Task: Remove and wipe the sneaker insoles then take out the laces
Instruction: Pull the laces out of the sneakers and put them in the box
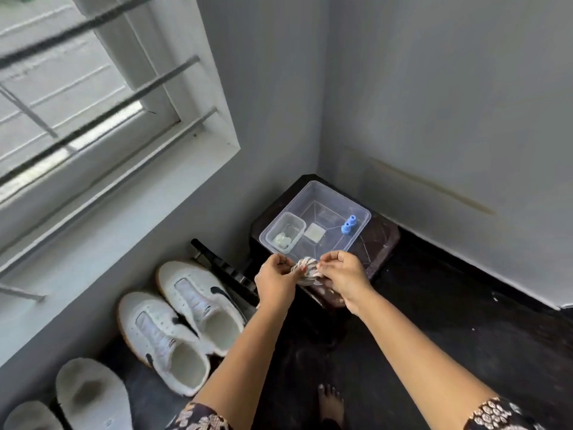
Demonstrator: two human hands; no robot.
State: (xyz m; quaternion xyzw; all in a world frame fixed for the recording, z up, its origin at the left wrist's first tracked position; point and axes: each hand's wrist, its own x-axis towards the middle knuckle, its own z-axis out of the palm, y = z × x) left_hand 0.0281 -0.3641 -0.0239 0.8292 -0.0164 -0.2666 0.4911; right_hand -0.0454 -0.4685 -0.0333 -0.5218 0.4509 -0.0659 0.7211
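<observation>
Both hands hold a coiled bundle of white laces just in front of a clear plastic tray. My left hand pinches its left side and my right hand grips its right side. Two white sneakers with black swooshes stand by the wall under the window, one further away and one closer; no laces show on either. Two white insoles lie on the floor at the lower left.
The tray rests on a dark stool in the corner and holds a small clear box, a white square pad and a blue piece. A black rack leans behind the sneakers. My bare foot stands on the dark floor.
</observation>
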